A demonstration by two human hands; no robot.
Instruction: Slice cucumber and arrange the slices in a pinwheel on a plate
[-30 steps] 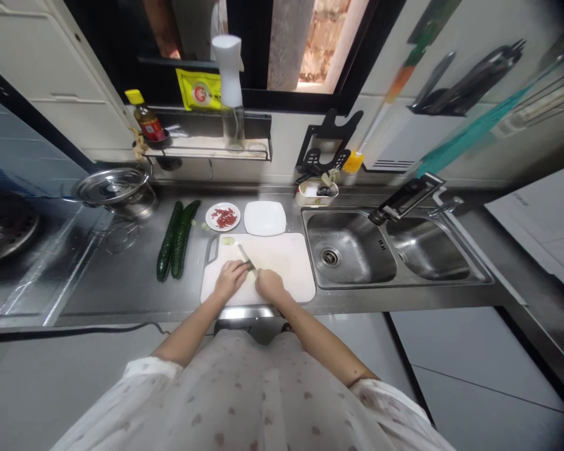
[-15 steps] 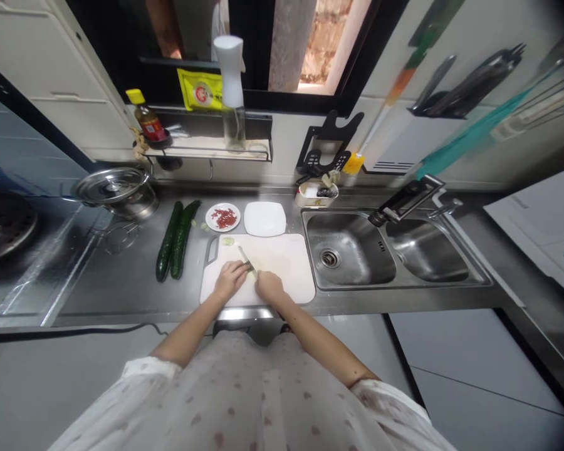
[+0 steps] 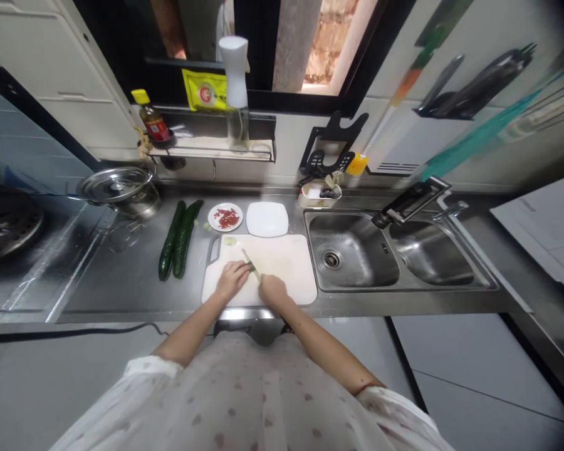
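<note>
A white cutting board (image 3: 291, 263) with a grey handle lies on the steel counter. My right hand (image 3: 272, 290) is closed around the handle of a knife (image 3: 250, 260), its blade angled up and to the left over the board. Just left of the blade, my left hand (image 3: 232, 280) presses its fingertips on a small dark-green vegetable piece (image 3: 250, 267), mostly hidden under them. Pale green slices (image 3: 230, 241) sit at the board's upper left corner. Beyond the board are a plate of chopped red bits (image 3: 226, 218) and a white square dish (image 3: 267, 219).
Two cucumbers (image 3: 176, 241) lie left of the board, near a lidded steel pot (image 3: 122, 188). A double sink (image 3: 352, 250) with a black faucet (image 3: 407, 203) is on the right. Behind, a wall rack (image 3: 202, 150) carries a sauce bottle (image 3: 155, 122) and a spray bottle (image 3: 236, 81).
The whole view has shifted slightly, so things appear a little further right. Both hands keep nearly the same place on the board, with the knife still beside the left fingertips.
</note>
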